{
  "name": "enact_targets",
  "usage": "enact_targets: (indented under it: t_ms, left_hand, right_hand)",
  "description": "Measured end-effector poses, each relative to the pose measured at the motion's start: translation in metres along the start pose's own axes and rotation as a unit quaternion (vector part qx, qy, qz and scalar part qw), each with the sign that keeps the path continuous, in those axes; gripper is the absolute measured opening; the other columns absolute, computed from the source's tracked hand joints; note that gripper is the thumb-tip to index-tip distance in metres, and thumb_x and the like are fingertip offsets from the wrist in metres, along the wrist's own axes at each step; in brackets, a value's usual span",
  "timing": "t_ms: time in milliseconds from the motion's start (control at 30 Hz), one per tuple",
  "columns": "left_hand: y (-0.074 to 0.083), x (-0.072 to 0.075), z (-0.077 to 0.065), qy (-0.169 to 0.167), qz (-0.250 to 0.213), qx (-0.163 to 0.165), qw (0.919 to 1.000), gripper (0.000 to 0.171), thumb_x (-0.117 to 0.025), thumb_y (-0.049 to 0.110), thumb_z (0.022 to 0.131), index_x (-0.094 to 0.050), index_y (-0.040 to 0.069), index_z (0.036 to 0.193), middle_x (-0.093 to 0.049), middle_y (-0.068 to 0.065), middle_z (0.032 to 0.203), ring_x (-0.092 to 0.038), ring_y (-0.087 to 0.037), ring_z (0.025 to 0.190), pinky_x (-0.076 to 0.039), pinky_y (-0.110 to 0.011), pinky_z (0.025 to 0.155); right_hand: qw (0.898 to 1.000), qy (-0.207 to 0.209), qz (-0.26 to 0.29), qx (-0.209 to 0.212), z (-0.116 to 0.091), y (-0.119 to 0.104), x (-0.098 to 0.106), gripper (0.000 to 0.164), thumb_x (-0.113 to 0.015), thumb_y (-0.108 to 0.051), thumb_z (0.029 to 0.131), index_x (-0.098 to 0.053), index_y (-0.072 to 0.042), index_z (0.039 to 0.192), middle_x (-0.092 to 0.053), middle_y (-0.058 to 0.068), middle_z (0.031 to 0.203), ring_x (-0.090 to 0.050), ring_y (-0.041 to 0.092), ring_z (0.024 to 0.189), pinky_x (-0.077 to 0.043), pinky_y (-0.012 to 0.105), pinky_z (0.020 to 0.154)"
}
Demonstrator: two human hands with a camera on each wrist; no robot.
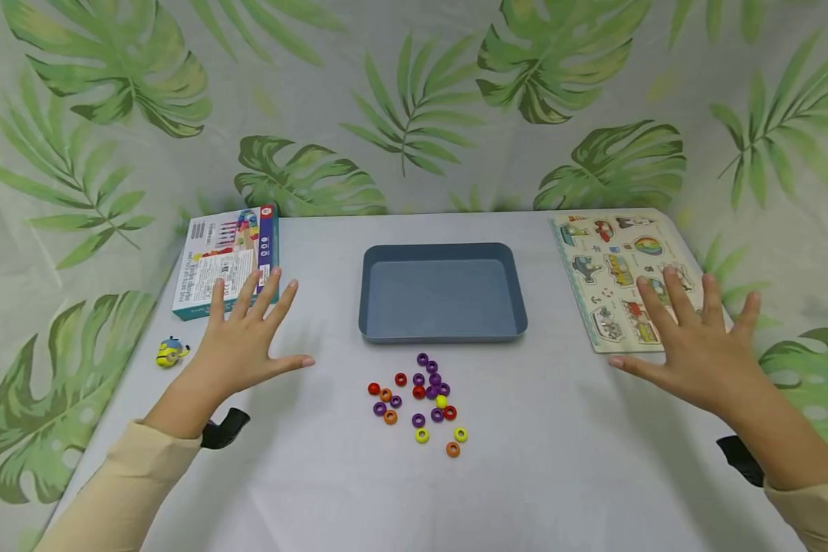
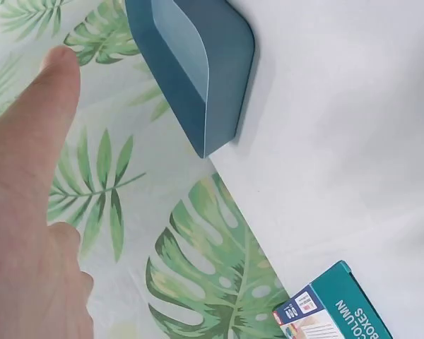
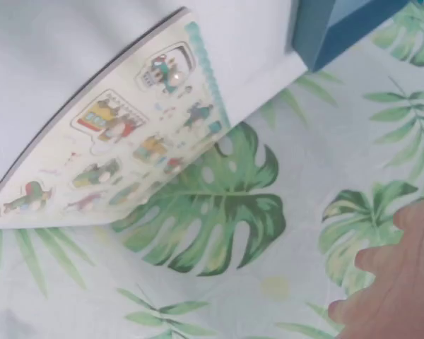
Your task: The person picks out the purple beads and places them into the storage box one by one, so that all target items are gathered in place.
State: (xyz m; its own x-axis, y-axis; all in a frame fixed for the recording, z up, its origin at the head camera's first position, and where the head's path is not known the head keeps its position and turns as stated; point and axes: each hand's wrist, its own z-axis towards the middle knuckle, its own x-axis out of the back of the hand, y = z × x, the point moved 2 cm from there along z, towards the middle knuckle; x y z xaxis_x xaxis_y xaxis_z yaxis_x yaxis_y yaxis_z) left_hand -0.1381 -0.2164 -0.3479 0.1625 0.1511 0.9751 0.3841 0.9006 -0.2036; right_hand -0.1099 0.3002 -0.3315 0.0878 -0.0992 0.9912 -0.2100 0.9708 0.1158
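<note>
My left hand hovers over the table's left side with its fingers spread, holding nothing. Behind its fingertips lies a boxed set, and a small yellow and blue toy figure sits left of the wrist. On the other side my right hand, also spread and holding nothing, is over the near right part of a picture puzzle board. Between the hands lie several loose beads in purple, red, orange and yellow, among them an orange bead. Behind them stands a shallow blue-grey tray with nothing in it.
A white cloth covers the table. Leaf-patterned fabric rises along the back and both sides. Dark bands show at both wrists. In the left wrist view the tray and the box are partly cut off.
</note>
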Motion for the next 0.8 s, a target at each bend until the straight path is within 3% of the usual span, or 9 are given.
enact_targets:
  t_ms: [100,200,300,367,500,633,733,800]
  left_hand:
    - [-0.001,-0.001,0.002,0.017,-0.007,-0.012,0.9998,0.098,-0.026,0.078,0.06,0.0,0.02,0.134,0.008,-0.005,0.138,0.013,-0.024,0.122,0.013,-0.054,0.091]
    - [-0.001,-0.003,0.007,0.053,-0.034,-0.035,0.9974,0.098,-0.034,0.075,0.062,0.0,0.018,0.134,0.009,-0.006,0.137,0.008,-0.025,0.123,0.009,-0.052,0.093]
    - [0.002,-0.011,0.015,0.089,-0.079,-0.059,0.9911,0.098,-0.042,0.07,0.063,-0.001,0.016,0.134,0.007,-0.007,0.138,0.004,-0.025,0.123,0.004,-0.049,0.096]
    - [0.007,-0.02,0.022,0.101,-0.117,-0.065,0.9858,0.098,-0.045,0.067,0.064,-0.001,0.015,0.134,0.004,-0.008,0.138,0.002,-0.024,0.123,0.0,-0.047,0.098]
    - [0.023,-0.044,0.039,0.082,-0.227,-0.037,0.9696,0.093,-0.052,0.058,0.068,-0.001,0.017,0.134,-0.002,-0.002,0.138,-0.003,-0.018,0.124,-0.012,-0.042,0.099]
    - [0.04,-0.07,0.054,0.028,-0.35,0.013,0.9361,0.086,-0.056,0.05,0.07,-0.002,0.025,0.133,-0.004,0.005,0.138,-0.006,-0.014,0.123,-0.017,-0.04,0.098]
    - [0.048,-0.085,0.063,-0.001,-0.407,0.032,0.9127,0.084,-0.055,0.05,0.071,-0.005,0.026,0.133,-0.007,0.006,0.137,-0.009,-0.014,0.123,-0.018,-0.04,0.098]
    - [0.052,-0.092,0.068,-0.009,-0.439,0.038,0.8975,0.084,-0.055,0.051,0.07,-0.009,0.022,0.134,-0.009,0.005,0.137,-0.015,-0.017,0.122,-0.022,-0.038,0.096]
  right_hand:
    - [1.0,0.012,0.013,0.014,0.001,-0.007,0.006,0.1,-0.047,-0.067,0.062,0.006,-0.021,0.133,0.016,0.005,0.136,0.025,0.028,0.115,0.03,0.049,0.077]
    - [0.997,0.049,0.051,0.044,0.004,-0.019,0.014,0.102,-0.053,-0.063,0.061,0.003,-0.019,0.134,0.011,0.006,0.137,0.02,0.029,0.118,0.027,0.051,0.08]
    - [0.981,0.114,0.126,0.09,0.01,-0.036,0.02,0.1,-0.061,-0.055,0.061,-0.007,-0.014,0.134,-0.001,0.01,0.137,0.007,0.033,0.121,0.02,0.054,0.086]
    - [0.959,0.155,0.195,0.132,0.013,-0.05,0.019,0.096,-0.063,-0.05,0.062,-0.014,-0.009,0.133,-0.01,0.013,0.136,-0.003,0.034,0.121,0.01,0.055,0.091]
    - [0.912,0.145,0.344,0.169,0.017,-0.086,0.004,0.083,-0.067,-0.034,0.066,-0.021,-0.009,0.131,-0.018,0.006,0.134,-0.017,0.024,0.12,-0.013,0.042,0.098]
    - [0.871,0.087,0.454,0.165,0.02,-0.128,-0.027,0.072,-0.066,-0.019,0.07,-0.025,-0.01,0.129,-0.027,0.004,0.13,-0.03,0.02,0.114,-0.029,0.033,0.092]
    - [0.832,0.047,0.528,0.162,0.022,-0.157,-0.049,0.059,-0.062,-0.011,0.073,-0.033,-0.003,0.124,-0.036,0.011,0.123,-0.038,0.026,0.107,-0.035,0.038,0.087]
    - [0.8,0.019,0.58,0.154,0.023,-0.171,-0.061,0.052,-0.06,-0.006,0.074,-0.037,0.003,0.119,-0.04,0.015,0.118,-0.041,0.031,0.103,-0.036,0.043,0.085]
